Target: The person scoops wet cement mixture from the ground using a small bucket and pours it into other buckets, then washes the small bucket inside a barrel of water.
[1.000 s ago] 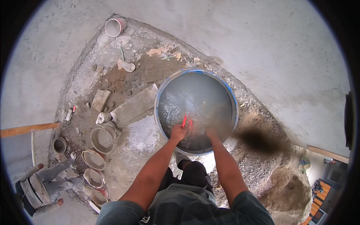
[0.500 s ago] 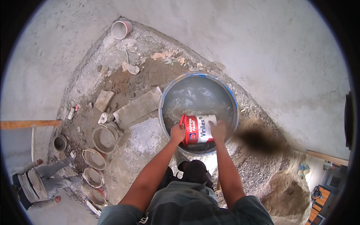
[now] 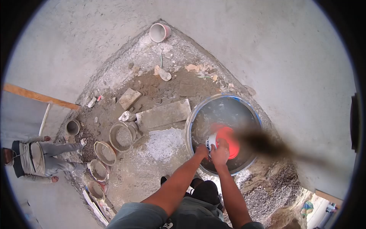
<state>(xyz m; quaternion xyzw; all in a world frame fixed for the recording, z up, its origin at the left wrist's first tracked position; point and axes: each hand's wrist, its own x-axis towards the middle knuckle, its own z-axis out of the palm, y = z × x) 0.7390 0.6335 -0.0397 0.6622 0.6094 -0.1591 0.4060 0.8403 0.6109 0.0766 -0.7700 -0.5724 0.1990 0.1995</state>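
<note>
Both my hands are over the large round tub with a blue rim, which holds murky grey water. Between them is a red and white paint bucket, tilted so that its round red end faces up and to the right. My right hand is closed on the bucket's side, across the white label. My left hand is closed at the bucket's left end, where the rim is mostly hidden. Whether the red face is the base or the inside I cannot tell.
Several mortar-crusted buckets stand on the left, near a person in grey trousers. A concrete slab and a block lie left of the tub. Gravel is at the right. A dark blur covers part of the tub.
The bucket has turned, swinging its red end up and to the right. My hands have come closer together on it. The view has shifted, so the tub appears farther right and lower.
</note>
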